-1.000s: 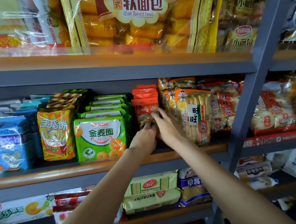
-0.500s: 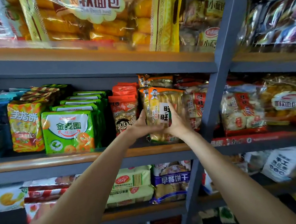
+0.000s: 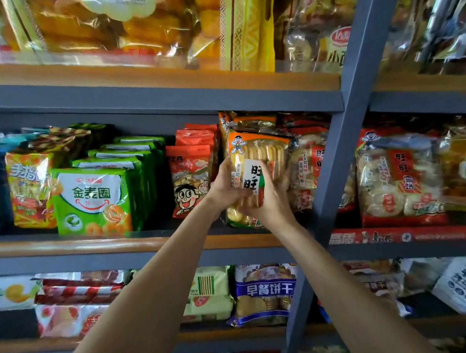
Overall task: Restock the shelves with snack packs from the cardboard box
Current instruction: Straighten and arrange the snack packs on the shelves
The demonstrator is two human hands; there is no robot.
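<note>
A clear rice cracker pack point(image 3: 260, 152) with an orange top and a cartoon boy stands at the front of the middle shelf point(image 3: 94, 246). My left hand point(image 3: 227, 183) grips its left side. My right hand point(image 3: 268, 198) grips its lower right part, fingers curled over the white label. More packs of the same kind stand behind it. The cardboard box is out of view.
Red snack packs point(image 3: 189, 179) stand just left of the cracker pack, green ring packs point(image 3: 91, 198) further left. A grey upright post point(image 3: 342, 147) rises right of my hands. Bread bags fill the upper shelf, biscuit packs point(image 3: 265, 294) the lower one.
My hands left the red snack packs, moved right to the rice cracker pack and took hold of both its sides. The view has shifted right and closer.
</note>
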